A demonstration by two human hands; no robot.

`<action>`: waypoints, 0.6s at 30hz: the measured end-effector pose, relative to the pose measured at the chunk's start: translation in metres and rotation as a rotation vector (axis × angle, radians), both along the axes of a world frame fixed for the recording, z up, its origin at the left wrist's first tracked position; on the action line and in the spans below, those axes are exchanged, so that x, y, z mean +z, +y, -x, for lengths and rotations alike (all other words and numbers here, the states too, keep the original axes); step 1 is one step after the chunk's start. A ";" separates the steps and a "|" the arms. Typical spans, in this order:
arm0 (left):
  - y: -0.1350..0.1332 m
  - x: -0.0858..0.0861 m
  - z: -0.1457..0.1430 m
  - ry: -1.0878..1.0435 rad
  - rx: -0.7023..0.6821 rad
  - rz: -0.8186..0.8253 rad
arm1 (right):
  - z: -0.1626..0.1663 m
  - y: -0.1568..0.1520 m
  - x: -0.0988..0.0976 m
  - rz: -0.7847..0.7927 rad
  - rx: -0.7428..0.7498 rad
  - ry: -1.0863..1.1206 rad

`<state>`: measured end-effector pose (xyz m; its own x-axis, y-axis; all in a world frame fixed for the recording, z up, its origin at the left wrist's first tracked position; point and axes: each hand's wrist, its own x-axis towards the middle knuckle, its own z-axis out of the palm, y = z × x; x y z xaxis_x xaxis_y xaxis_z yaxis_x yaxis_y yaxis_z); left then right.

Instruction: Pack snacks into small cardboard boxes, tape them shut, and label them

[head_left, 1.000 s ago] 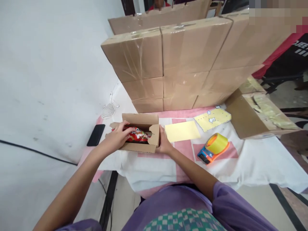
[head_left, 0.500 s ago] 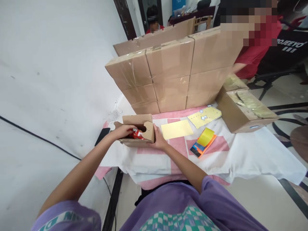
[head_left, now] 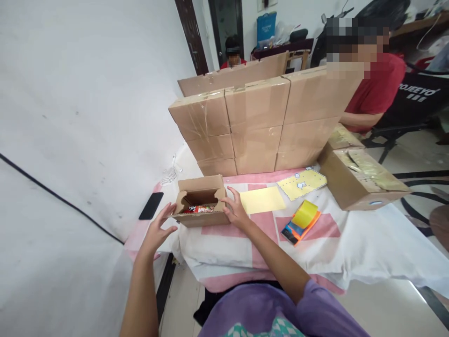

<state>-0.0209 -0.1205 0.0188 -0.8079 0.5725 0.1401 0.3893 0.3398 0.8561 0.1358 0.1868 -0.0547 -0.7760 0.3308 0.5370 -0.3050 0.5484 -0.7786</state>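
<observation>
A small open cardboard box [head_left: 199, 220] sits on the cloth in front of me, its back flap standing up and its side flaps raised. Inside lies a shiny red packet [head_left: 198, 209], partly hidden by the front wall. My left hand [head_left: 158, 230] is at the box's left end, fingers apart and nothing in them. At the right end, my right hand [head_left: 237, 210] has its fingers spread around the corner, with fingertips at the side flap; whether they press on it I cannot tell.
Taped cardboard boxes [head_left: 257, 124] form a wall behind. Yellow sheets [head_left: 263, 200], a yellow tape roll [head_left: 305, 214] on an orange-blue packet, and another carton [head_left: 365, 182] lie rightward. A black phone [head_left: 151, 206] lies left. A co-worker in red [head_left: 377, 93] sits beyond.
My left hand has come out of the box, away from the red packet, and opened at the left. My right hand's fingers have spread at the right end. The view has tilted up.
</observation>
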 end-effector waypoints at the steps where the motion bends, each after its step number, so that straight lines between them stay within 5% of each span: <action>1: 0.007 -0.007 -0.005 0.024 0.054 0.011 | 0.004 0.001 0.007 0.033 -0.003 -0.011; 6: 0.047 -0.020 -0.011 0.108 0.324 -0.005 | 0.024 0.008 0.035 0.375 0.030 0.029; 9: 0.059 -0.016 -0.012 0.228 0.337 0.014 | 0.028 0.012 0.043 0.269 0.062 0.019; 11: 0.067 -0.009 -0.016 0.393 0.220 0.106 | 0.021 0.013 0.046 0.097 0.080 -0.027; 15: 0.084 0.001 -0.030 0.556 -0.065 0.304 | -0.040 0.011 0.048 -0.094 -0.043 -0.039; 18: 0.093 0.001 -0.036 0.620 -0.104 0.405 | -0.121 0.023 0.041 -0.119 -0.385 0.076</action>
<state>0.0147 -0.0275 0.0199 -0.5883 0.7453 0.3138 0.8071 0.5170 0.2851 0.2573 0.2102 -0.0142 -0.5639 0.5213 0.6405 -0.1141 0.7190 -0.6856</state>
